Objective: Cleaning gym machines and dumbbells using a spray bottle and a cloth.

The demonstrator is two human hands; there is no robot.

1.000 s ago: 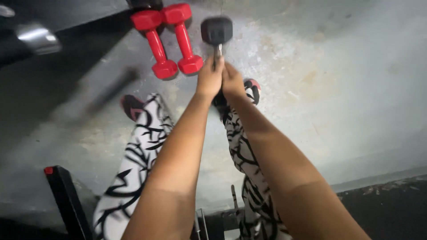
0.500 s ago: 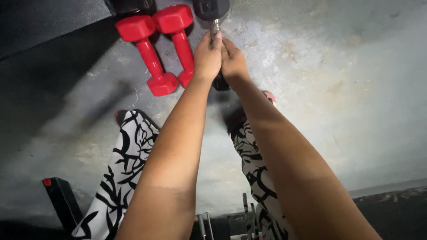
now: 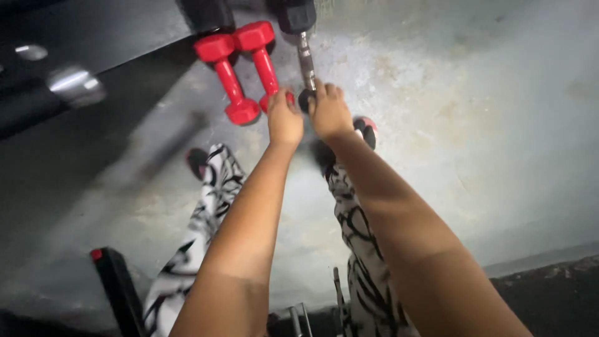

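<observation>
Since half a second earlier, both hands had slid toward the near head of the black dumbbell [image 3: 304,47], baring more of its metal handle. From the head view, the left hand [image 3: 284,118] and right hand [image 3: 329,112] were clenched side by side around the dumbbell's lower end, arms stretched straight out over patterned leggings [image 3: 349,218]. It pointed away above the grey floor [image 3: 474,112], beside two red dumbbells [image 3: 243,68]. This looked like mid-repetition of a two-handed lift; a firm, even grip seemed needed.
</observation>
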